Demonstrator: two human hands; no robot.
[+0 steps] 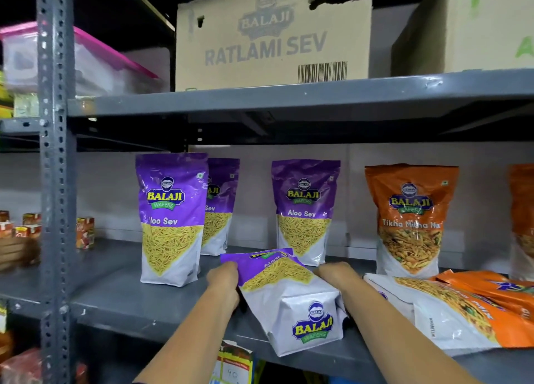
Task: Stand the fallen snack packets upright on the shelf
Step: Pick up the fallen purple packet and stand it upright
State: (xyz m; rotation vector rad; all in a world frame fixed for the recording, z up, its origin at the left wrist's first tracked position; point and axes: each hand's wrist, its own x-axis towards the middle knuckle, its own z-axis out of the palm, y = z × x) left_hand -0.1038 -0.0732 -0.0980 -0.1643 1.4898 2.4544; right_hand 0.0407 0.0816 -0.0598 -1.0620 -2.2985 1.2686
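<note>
A purple Aloo Sev packet (289, 291) lies tilted on the grey shelf (130, 300), its white base toward me and its top pointing back. My left hand (224, 279) grips its left edge and my right hand (336, 275) grips its right side. Three purple Aloo Sev packets stand upright behind: one at the left (170, 219), one partly hidden behind it (219, 207), one in the middle (304, 210). An orange Tikha Mitha Mix packet (410, 219) stands to the right. Fallen orange packets (462, 311) lie flat at the right front.
The upper shelf (289, 97) carries a Ratlami Sev carton (271, 37), another carton (468, 25) and a pink-lidded plastic tub (86, 57). A perforated steel upright (55, 181) stands at the left, with small boxes (85, 232) beyond it. Another orange packet (523, 219) stands at the far right edge.
</note>
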